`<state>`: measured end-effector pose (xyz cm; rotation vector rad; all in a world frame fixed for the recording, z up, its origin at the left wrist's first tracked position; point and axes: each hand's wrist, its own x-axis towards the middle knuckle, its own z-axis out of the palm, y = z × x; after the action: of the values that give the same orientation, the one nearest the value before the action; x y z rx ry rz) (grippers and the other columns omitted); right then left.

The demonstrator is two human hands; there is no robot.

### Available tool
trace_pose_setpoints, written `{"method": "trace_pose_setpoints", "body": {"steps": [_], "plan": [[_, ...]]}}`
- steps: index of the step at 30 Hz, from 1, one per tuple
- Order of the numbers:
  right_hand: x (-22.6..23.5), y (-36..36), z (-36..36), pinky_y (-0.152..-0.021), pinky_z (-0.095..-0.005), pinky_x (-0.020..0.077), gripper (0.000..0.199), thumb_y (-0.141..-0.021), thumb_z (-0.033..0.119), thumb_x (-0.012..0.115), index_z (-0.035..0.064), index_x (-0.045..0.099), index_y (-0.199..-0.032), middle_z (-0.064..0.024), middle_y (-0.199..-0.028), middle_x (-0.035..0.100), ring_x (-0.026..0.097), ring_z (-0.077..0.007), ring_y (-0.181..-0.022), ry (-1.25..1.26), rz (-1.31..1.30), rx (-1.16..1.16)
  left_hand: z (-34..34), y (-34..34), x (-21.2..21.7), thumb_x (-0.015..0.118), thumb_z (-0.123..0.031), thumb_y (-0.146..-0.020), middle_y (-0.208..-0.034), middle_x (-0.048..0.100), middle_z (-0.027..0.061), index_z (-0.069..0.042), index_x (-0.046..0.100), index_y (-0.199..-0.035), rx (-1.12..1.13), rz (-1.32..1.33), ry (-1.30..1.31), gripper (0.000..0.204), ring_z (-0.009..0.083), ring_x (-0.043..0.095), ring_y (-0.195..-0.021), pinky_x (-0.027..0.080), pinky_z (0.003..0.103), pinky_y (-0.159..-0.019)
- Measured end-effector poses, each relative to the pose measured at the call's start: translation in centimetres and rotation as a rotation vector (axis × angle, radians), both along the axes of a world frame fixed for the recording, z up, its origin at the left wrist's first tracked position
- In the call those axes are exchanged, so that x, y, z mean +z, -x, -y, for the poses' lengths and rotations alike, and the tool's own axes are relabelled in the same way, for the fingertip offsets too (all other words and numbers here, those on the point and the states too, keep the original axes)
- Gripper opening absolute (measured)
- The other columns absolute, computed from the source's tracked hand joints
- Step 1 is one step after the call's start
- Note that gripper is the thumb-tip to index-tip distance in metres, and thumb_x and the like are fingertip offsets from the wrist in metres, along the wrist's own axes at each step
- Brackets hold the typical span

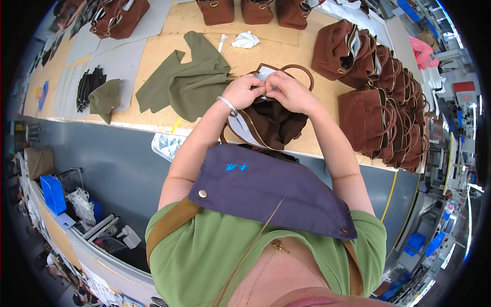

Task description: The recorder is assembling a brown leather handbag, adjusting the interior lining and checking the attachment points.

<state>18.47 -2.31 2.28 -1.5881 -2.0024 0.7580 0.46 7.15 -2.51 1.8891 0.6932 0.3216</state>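
Note:
An open brown handbag (279, 123) lies in front of me at the table's near edge, its dark lining and zip edge showing. One curved handle stands up behind my wrists. My left hand (244, 92) and my right hand (287, 92) meet over the bag's far rim, fingertips pinched close together. What they pinch is too small and too covered to make out; something pale shows between the fingers. Beside my left hand, olive-green cloth (192, 84) is spread on the table.
Several finished-looking brown handbags (365, 115) are packed in rows at the right, with more bags (215, 11) along the back. Crumpled white paper (245, 40) lies beyond the cloth. At the left are a bundle of black strips (90, 88) and a small olive piece (105, 99).

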Motion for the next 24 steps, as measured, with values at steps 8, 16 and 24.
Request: {"method": "trace_pose_setpoints", "body": {"steps": [8,16,24], "plan": [[-0.2,0.3,0.8,-0.07,-0.0342,0.0475,0.011,-0.085,0.008,0.066,0.0079,0.058,-0.092,-0.0074,-0.096,0.055,0.058,-0.0222,-0.077,-0.018,-0.003,-0.075,-0.4,0.3,-0.6,0.064,-0.016,-0.091,-0.085,0.062,0.0034,-0.001,0.069,-0.097,-0.031,0.035,0.146,0.017,0.0113,0.056,-0.079,0.046,0.027,-0.073],[-0.4,0.0,0.3,-0.073,-0.0326,0.0464,0.009,-0.085,0.007,0.065,0.0069,0.058,-0.091,-0.0066,-0.099,0.057,0.057,-0.021,-0.081,-0.014,-0.03,-0.022,1.1,0.1,0.0,0.062,-0.016,-0.093,-0.082,0.064,-0.0017,-0.001,0.069,-0.097,0.08,0.063,0.32,0.017,0.0077,0.055,-0.075,0.046,0.025,-0.07],[-1.5,0.9,1.8,-0.082,-0.0356,0.0484,0.011,-0.086,0.008,0.066,0.0067,0.056,-0.09,-0.0101,-0.108,0.06,0.059,-0.0277,-0.096,-0.051,-0.24,-0.015,1.4,0.4,-1.4,0.061,-0.016,-0.094,-0.081,0.065,-0.0014,-0.001,0.069,-0.095,0.155,0.128,0.487,0.017,0.0069,0.056,-0.073,0.047,0.023,-0.068]]}}
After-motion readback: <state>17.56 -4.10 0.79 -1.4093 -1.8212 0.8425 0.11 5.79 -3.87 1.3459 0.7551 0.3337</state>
